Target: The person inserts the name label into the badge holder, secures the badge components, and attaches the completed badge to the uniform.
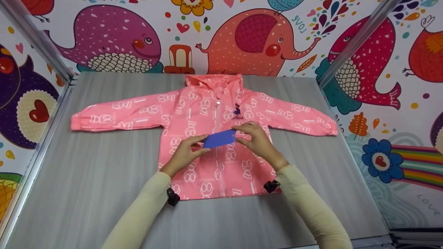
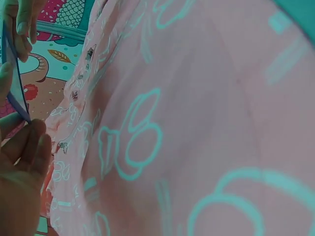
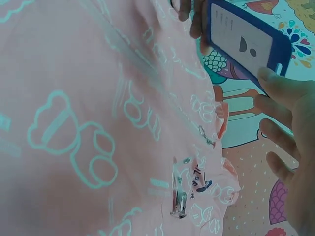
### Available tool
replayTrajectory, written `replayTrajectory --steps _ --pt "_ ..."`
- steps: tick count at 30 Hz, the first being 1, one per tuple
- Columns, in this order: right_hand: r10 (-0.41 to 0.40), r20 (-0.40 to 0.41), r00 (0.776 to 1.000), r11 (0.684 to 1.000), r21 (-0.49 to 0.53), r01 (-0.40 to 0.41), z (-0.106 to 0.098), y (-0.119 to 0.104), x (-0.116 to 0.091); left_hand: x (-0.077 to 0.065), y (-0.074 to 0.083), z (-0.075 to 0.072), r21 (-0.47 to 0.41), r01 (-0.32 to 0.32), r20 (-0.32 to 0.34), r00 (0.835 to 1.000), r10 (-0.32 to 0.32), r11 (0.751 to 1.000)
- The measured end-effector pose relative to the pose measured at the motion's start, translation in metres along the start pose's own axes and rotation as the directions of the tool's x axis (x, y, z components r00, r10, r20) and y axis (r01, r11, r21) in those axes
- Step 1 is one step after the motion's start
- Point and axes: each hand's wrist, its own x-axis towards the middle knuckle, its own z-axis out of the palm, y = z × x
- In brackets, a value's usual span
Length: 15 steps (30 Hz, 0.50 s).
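Above the front of a pink jacket [image 1: 190, 152], my two hands hold a blue badge holder [image 1: 220, 138] between them. My left hand [image 1: 187, 150] pinches its left end between thumb and fingers. At its right end, my right hand [image 1: 256, 138] does the same with the thumb below. In the right wrist view the badge holder [image 3: 246, 42] shows a white printed face in a blue frame, with a small slot by the thumb. The jacket lies spread face up, zipper [image 1: 217, 121] down the middle, a dark logo [image 1: 237, 112] on the chest.
Both jacket sleeves stretch outward over a grey wood-grain table [image 1: 104, 173]. The hood [image 1: 214, 81] lies toward the far edge. Walls with cartoon animals [image 1: 114, 41] and metal frame posts [image 1: 360, 41] enclose the back and sides. A shiny metal piece [image 3: 179, 199] overlaps the jacket near the logo.
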Motion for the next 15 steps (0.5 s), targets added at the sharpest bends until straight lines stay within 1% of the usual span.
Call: replayTrajectory --steps 3,5,7,8,9,11,14,15 --pt "0.054 -0.029 0.998 0.994 0.1 -0.05 0.001 -0.003 0.003 0.0 -0.002 0.003 -0.148 0.022 0.006 1.0 -0.021 0.989" --pt "0.083 -0.041 0.996 0.984 0.159 -0.076 0.002 -0.005 0.005 -0.001 -0.003 0.004 -0.211 0.044 0.003 0.999 -0.045 0.976" --pt "0.115 -0.042 0.992 0.972 0.21 -0.104 0.002 -0.008 0.008 -0.002 -0.004 0.006 -0.238 0.061 -0.02 0.997 -0.068 0.969" --pt "0.136 -0.037 0.99 0.965 0.23 -0.124 0.001 -0.014 0.01 -0.002 -0.004 0.006 -0.245 0.072 -0.036 0.996 -0.083 0.967" --pt "0.157 -0.029 0.987 0.959 0.242 -0.145 -0.001 -0.019 0.012 -0.002 -0.004 0.007 -0.247 0.078 -0.057 0.994 -0.094 0.966" --pt "0.201 -0.013 0.98 0.95 0.246 -0.191 -0.001 -0.022 0.015 -0.002 -0.005 0.008 -0.26 0.075 -0.093 0.99 -0.103 0.963" --pt "0.235 0.001 0.972 0.94 0.253 -0.227 -0.001 -0.02 0.017 -0.001 -0.006 0.011 -0.318 0.065 -0.132 0.985 -0.112 0.946" --pt "0.244 0.001 0.97 0.937 0.256 -0.236 0.0 -0.014 0.017 -0.001 -0.006 0.011 -0.328 0.063 -0.143 0.983 -0.116 0.942"
